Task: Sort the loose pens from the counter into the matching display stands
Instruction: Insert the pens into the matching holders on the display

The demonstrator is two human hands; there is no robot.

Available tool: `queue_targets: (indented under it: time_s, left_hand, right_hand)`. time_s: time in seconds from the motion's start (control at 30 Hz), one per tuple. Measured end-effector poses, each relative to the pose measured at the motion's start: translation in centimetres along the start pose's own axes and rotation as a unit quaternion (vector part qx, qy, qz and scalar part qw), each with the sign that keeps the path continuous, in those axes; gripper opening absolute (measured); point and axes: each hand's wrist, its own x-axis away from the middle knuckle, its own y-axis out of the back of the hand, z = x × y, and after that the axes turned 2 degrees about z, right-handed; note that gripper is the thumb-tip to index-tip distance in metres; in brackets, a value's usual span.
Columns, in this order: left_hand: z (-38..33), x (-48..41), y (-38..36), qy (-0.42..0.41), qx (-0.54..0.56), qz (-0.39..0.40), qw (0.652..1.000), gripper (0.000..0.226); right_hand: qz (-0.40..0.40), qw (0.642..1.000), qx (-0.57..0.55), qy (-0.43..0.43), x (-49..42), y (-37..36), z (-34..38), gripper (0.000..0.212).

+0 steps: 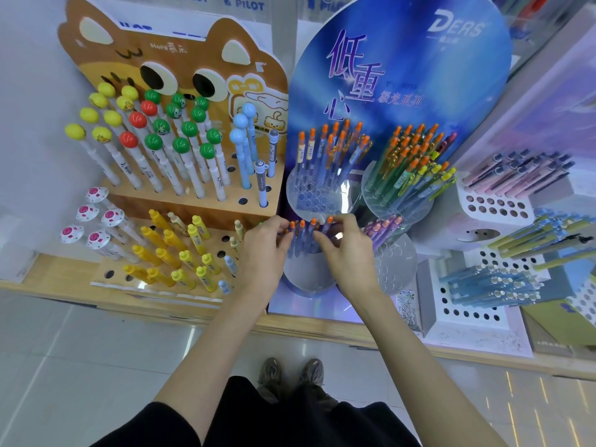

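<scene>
a shop counter [322, 330] crowded with pen displays, seen from above. both hands meet at a small cluster of orange-tipped blue pens [306, 229] standing in the front clear round stand [306, 279] below a blue display board [403, 75]. the left hand [263, 250] pinches the cluster's left side, and the right hand [346, 253] pinches its right. a brown animal-face stand [167, 69] sits to the left.

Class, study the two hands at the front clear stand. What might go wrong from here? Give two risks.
1. The left hand and right hand both pinch several orange-tipped pens at once over the clear round stand; one might slip or land in a wrong hole.
2. The right hand works close beside the purple pens; it may well knock them askew.
</scene>
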Motion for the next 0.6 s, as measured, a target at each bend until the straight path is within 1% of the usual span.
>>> queue_targets:
  time_s: [0.07, 0.17, 0.27, 0.33, 0.4, 0.5, 0.53, 0.6]
  left_hand:
    - [0.0, -0.1, 0.0, -0.001, -0.001, -0.006, 1.0, 0.01]
    - [0.1, -0.1, -0.1, 0.0, -0.003, -0.017, 1.0, 0.006]
    - [0.1, 0.0, -0.1, 0.008, 0.001, -0.016, 1.0, 0.006]
    - [0.2, 0.0, -0.1, 0.011, -0.003, -0.01, 1.0, 0.006]
    - [0.1, 0.0, 0.0, 0.009, -0.007, -0.003, 1.0, 0.013]
    - [-0.3, -0.2, 0.1, -0.015, -0.024, 0.025, 0.999, 0.035]
    - [-0.5, -0.4, 0.1, -0.026, -0.037, 0.035, 0.998, 0.037]
    - [-1.0, -0.8, -0.1, -0.038, -0.067, 0.048, 0.996, 0.031]
  right_hand:
    - [-0.006, 1.0, -0.02, 0.011, 0.1, 0.2, 0.4, 0.028]
    - [-0.018, 0.999, -0.008, 0.043, 0.1, 0.6, 0.6, 0.019]
    - [-0.021, 0.999, -0.004, 0.041, 0.2, 0.5, 0.6, 0.018]
    - [-0.018, 0.999, -0.001, 0.04, 0.2, 0.4, 0.6, 0.023]
    - [-0.017, 0.998, 0.004, 0.055, 0.4, 0.3, 0.7, 0.029]
    - [-0.015, 0.996, 0.035, 0.083, 0.3, 0.5, 0.8, 0.031]
    - [-0.011, 0.995, 0.05, 0.089, 0.2, 0.6, 0.9, 0.03]
    - [0.006, 0.993, 0.071, 0.099, -0.2, 0.8, 1.0, 0.022]
